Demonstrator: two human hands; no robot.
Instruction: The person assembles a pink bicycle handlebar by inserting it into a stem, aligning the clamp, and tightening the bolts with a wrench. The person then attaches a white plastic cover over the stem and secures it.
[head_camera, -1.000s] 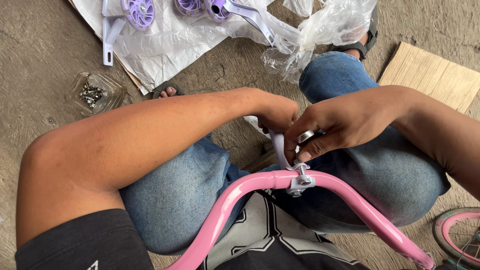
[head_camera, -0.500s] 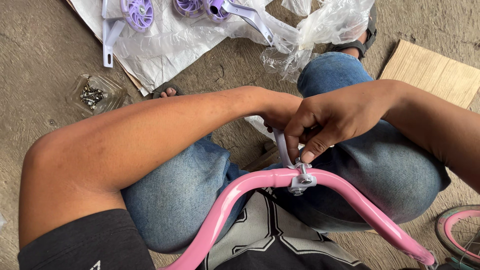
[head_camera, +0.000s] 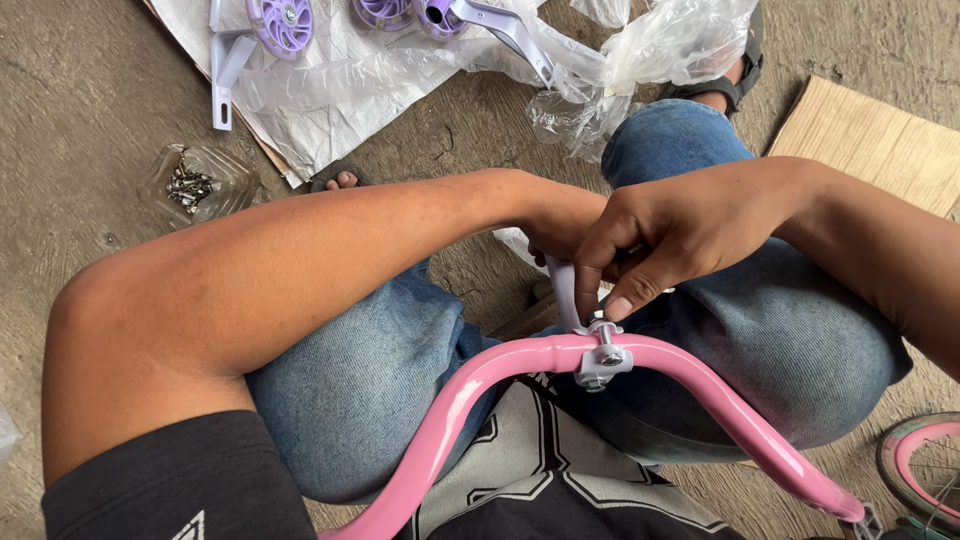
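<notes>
The person sat low over the concrete floor (head_camera: 80, 120), knees bent, in blue jeans (head_camera: 380, 370). A pink curved bar (head_camera: 480, 380) crossed in front of the body, and at its top sat a small silver clamp (head_camera: 603, 362) with a bolt standing up from it. The right hand (head_camera: 670, 240) was just above the clamp; its fingers (head_camera: 620, 300) were pressed together on a thin white strip (head_camera: 562, 290) that came down to the bolt. The left hand (head_camera: 560, 222) lay mostly hidden behind the right one, touching it, and I could not tell if its fingers were closed or apart.

On the floor further away lay a sheet of clear plastic (head_camera: 370, 80) with white brackets and purple small wheels (head_camera: 283, 18) on it. To the left of it was a small clear bag of screws (head_camera: 188, 185). A flat piece of cardboard (head_camera: 880, 140) lay at the right, and part of a pink wheel rim (head_camera: 925, 470) showed in the lower right corner. One foot in a dark sandal (head_camera: 735, 75) was near the plastic.
</notes>
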